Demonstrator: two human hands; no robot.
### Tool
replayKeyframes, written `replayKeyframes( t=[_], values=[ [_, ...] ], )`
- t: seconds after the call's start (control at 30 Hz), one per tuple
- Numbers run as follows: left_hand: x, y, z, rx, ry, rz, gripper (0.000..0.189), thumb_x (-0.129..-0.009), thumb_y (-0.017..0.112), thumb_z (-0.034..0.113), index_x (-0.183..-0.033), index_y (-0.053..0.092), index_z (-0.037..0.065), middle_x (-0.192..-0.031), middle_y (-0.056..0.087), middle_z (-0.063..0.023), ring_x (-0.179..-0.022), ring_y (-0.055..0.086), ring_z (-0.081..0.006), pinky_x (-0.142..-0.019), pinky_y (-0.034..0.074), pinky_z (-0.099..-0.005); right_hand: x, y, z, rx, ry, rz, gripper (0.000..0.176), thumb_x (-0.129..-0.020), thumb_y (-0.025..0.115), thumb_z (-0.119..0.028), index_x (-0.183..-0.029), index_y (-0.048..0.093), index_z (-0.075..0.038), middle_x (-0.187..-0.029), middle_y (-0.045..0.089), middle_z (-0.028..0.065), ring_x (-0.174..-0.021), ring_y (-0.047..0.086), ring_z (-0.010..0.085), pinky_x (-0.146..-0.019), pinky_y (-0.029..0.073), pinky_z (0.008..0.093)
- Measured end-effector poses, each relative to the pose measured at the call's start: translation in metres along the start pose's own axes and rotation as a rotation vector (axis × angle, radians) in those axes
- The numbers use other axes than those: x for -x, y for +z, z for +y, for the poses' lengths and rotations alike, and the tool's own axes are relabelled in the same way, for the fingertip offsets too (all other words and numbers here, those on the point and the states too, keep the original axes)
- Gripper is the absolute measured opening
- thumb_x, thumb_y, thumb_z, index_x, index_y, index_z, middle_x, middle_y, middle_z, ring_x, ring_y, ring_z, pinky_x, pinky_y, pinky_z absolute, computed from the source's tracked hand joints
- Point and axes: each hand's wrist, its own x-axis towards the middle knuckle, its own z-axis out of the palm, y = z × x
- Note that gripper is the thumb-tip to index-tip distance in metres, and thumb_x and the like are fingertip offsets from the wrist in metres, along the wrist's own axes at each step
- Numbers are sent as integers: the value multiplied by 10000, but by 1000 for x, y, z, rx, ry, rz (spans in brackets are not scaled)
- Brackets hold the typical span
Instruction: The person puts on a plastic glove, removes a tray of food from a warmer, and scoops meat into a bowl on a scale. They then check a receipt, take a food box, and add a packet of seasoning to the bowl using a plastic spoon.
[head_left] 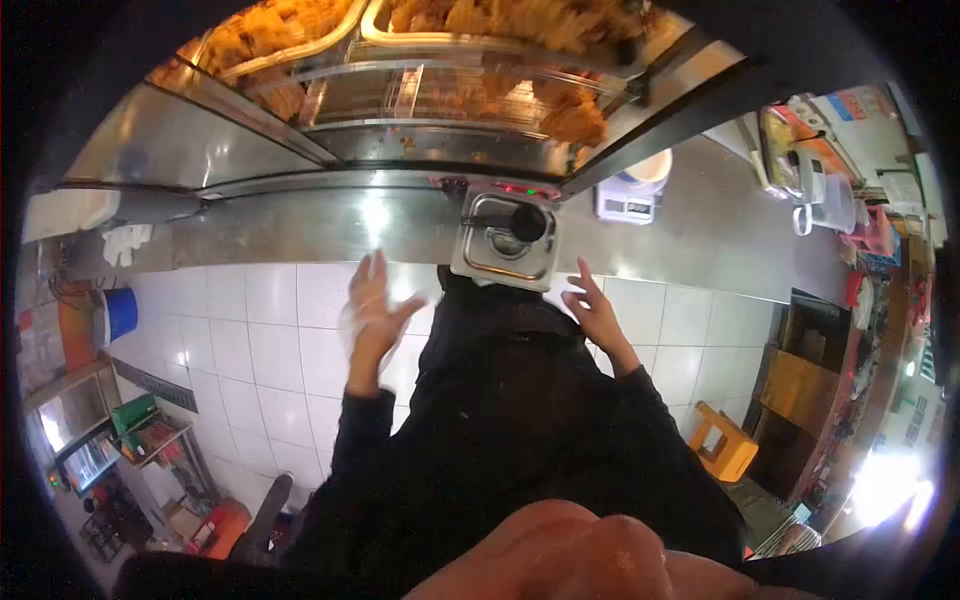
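Note:
My left hand hangs in front of the steel counter, fingers spread and a little blurred, with nothing in it. On the other side, my right hand is also empty, its fingers apart, just short of the counter edge. Between the two hands, a square steel container with a lid sits at the counter's edge close to my body. A round black knob stands on its lid. Neither hand touches the container; the right one is nearer to it.
A glass display case with trays of fried food rises behind the counter. Right of the container stands a scale with a round bowl. A yellow stool and a blue bucket are on the floor.

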Motion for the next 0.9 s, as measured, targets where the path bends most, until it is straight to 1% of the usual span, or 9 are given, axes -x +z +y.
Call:
replayKeyframes(
  t=[0.1, 0.17, 0.23, 0.27, 0.57, 0.63, 0.7, 0.83, 0.9],
  values=[
    [27, -37, -20, 1362, -178, -177, 746, -840, 579, 443, -1414, 297, 59, -1353, 436, -194, -1227, 441, -341, -991, 385, -456, 2, -42, -3, -48, 22, -205, 659, -826, 668, -310, -1372, 390, -67, -1209, 554, 163, -1023, 587, 278, -884, 464, 370],
    [47, -2, -65, 660, -152, -233, 750, -837, 506, 552, -1393, 347, 74, -1332, 449, -221, -1229, 443, -341, -981, 385, -480, -14, -66, 21, -842, 346, -491, 559, -825, 670, -287, -1302, 474, -71, -1175, 586, 134, -1011, 600, 252, -864, 478, 365],
    [43, 76, -147, 229, -72, -434, 786, -834, 433, 661, -1372, 398, 89, -1311, 462, -248, -1230, 444, -340, -972, 385, -504, -23, -74, 110, -324, 206, -353, 432, -820, 674, -262, -1191, 556, -77, -1095, 635, 119, -958, 625, 228, -820, 498, 356],
    [30, 35, -48, -470, -509, -684, 791, -797, 502, 660, -1343, 440, 91, -1319, 459, -238, -1234, 446, -325, -990, 377, -449, -12, -67, 100, 358, 38, -105, 329, -820, 669, -241, -1101, 604, -82, -960, 671, 102, -873, 644, 207, -764, 514, 338],
    [38, 33, 23, 177, 64, -191, 375, -951, 443, 304, -1209, 571, 64, -1281, 522, -155, -1142, 520, -281, -979, 396, -367, -8, -85, -18, 456, -404, 14, 211, -823, 622, -128, -1006, 649, -28, -968, 665, 147, -824, 652, 263, -744, 503, 334],
    [13, 15, 58, 730, 261, 70, 387, -958, 438, 305, -1226, 543, 45, -1306, 497, -155, -1172, 494, -275, -985, 390, -405, -25, -85, -35, 431, -719, 87, 174, -806, 637, -115, -948, 657, -15, -990, 661, 149, -844, 650, 258, -749, 493, 332],
    [-12, 20, 101, 1003, 87, 427, 366, -899, 564, 327, -1103, 616, 28, -1061, 646, -102, -1063, 570, -206, -895, 455, -336, -6, -64, -101, 267, -503, 277, 112, -785, 656, -99, -853, 662, -9, -921, 669, 129, -853, 644, 243, -764, 483, 328],
    [-30, 15, 180, 2661, -427, 216, 856, -799, 410, 731, -1315, 413, 48, -1359, 425, -143, -1267, 369, -350, -1008, 332, -499, 2, -4, -146, -37, -973, 190, 533, -690, 764, -252, -1150, 583, -51, -1107, 567, 165, -1083, 528, 294, -904, 417, 388],
    [-29, 24, 178, 2657, -146, 36, 951, -748, 466, 755, -1402, 259, 95, -1455, 255, -142, -1284, 322, -394, -1000, 304, -586, 23, 5, -161, 141, -1080, -5, 710, -676, 750, -221, -1300, 448, -71, -1327, 397, 185, -1231, 381, 316, -996, 339, 396]
  ],
)
